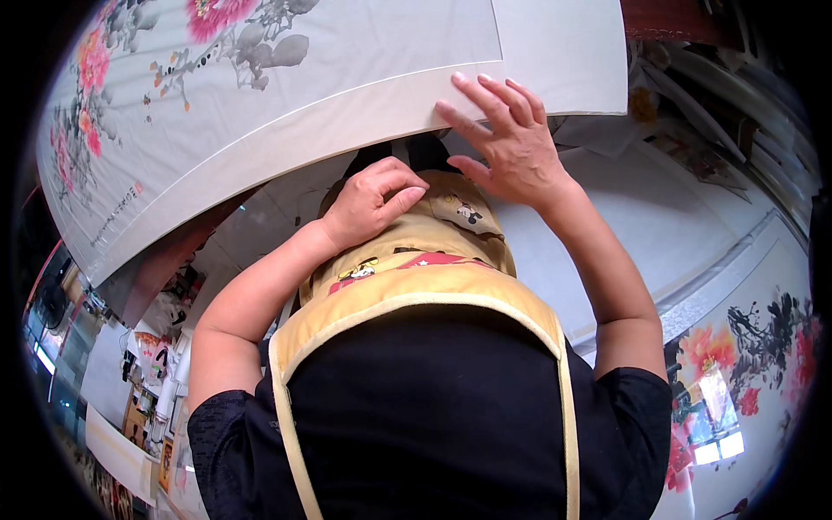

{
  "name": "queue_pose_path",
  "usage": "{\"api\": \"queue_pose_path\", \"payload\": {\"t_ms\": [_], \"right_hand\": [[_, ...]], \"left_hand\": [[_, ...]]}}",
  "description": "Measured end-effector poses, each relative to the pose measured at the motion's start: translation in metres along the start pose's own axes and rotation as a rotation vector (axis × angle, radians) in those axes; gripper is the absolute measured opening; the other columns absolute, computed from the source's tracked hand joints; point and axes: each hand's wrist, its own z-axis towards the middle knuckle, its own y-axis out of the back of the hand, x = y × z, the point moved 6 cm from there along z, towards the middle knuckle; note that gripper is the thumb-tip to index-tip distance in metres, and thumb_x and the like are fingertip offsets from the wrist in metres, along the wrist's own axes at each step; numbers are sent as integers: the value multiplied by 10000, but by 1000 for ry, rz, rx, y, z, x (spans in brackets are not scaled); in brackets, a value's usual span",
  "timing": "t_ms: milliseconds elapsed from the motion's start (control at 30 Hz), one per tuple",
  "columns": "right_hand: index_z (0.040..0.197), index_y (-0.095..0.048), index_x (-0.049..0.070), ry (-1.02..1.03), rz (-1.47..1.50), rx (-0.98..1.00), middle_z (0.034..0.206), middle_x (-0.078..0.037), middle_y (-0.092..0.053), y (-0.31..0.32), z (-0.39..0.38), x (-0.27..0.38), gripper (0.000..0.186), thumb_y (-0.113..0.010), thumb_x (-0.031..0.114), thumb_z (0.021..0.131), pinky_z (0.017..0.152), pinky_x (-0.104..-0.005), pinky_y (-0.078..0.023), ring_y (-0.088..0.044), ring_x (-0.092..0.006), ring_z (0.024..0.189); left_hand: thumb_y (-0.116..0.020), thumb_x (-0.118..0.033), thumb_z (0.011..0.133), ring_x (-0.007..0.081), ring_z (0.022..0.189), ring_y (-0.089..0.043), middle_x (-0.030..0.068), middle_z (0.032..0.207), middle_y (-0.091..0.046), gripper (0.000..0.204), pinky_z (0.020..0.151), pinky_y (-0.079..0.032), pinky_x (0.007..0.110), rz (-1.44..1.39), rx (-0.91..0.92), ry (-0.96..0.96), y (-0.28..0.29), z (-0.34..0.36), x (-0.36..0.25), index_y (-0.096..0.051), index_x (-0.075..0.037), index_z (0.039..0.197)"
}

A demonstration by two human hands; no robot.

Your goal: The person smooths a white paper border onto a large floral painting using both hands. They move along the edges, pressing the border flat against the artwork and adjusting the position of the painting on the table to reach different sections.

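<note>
Painting (pixel 334 91), flowered and pale-bordered, spreads broadly just beyond the yellow apron (pixel 433 282), while another flowered painting (pixel 745 390) lies well off to the apron's right. Past the apron's upper right corner, the right hand (pixel 513 139) has its fingers spread apart with their tips over the first painting's border, gripping nothing visible; at the apron's upper left, the left hand (pixel 373 201) is loosely curled, and whether its fingers hold anything cannot be told.
</note>
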Motion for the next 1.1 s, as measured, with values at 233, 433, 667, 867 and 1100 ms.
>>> {"api": "queue_pose_path", "payload": {"t_ms": [233,433,667,867,1100], "right_hand": [[959,-709,180,3,13,-12,1351,-11,-581,3,-4,-2,255,-798,354,795,1148,-444,-357,-490,-225,1310],[876,-672,160,16,22,-22,1322,-13,-590,5,-5,-2,262,-786,386,809,1170,-448,-348,-493,-220,1334],[1329,-634,231,84,-22,89,1567,-17,-429,-7,-17,-7,552,-751,469,845,1241,-449,-223,-338,-225,1472],[1242,-674,202,85,5,90,1463,-39,-542,-3,-13,-9,474,-784,403,827,1200,-445,-309,-457,-244,1396],[1096,-702,142,20,-38,734,1319,-50,-647,-14,-4,-3,327,-763,363,863,1120,-414,-420,-584,-182,1260]], "left_hand": [[-628,-186,1001,246,934,-660,106,1030,-671,197,819,-536,345,36,2,-47,1,-1,-4,-726,-37,1084],[-632,-176,993,248,924,-661,107,1037,-671,192,815,-540,347,38,2,-59,2,-1,-3,-725,-36,1085],[-625,-181,999,249,922,-661,107,1034,-671,197,815,-539,347,24,-7,-45,3,-3,1,-725,-35,1086],[-624,-187,1002,246,915,-660,106,1033,-672,201,810,-534,338,13,-12,-25,4,-3,3,-725,-36,1088],[-627,-178,998,236,900,-656,105,1018,-671,193,798,-532,334,8,-9,-32,5,-2,2,-728,-38,1085]]}}
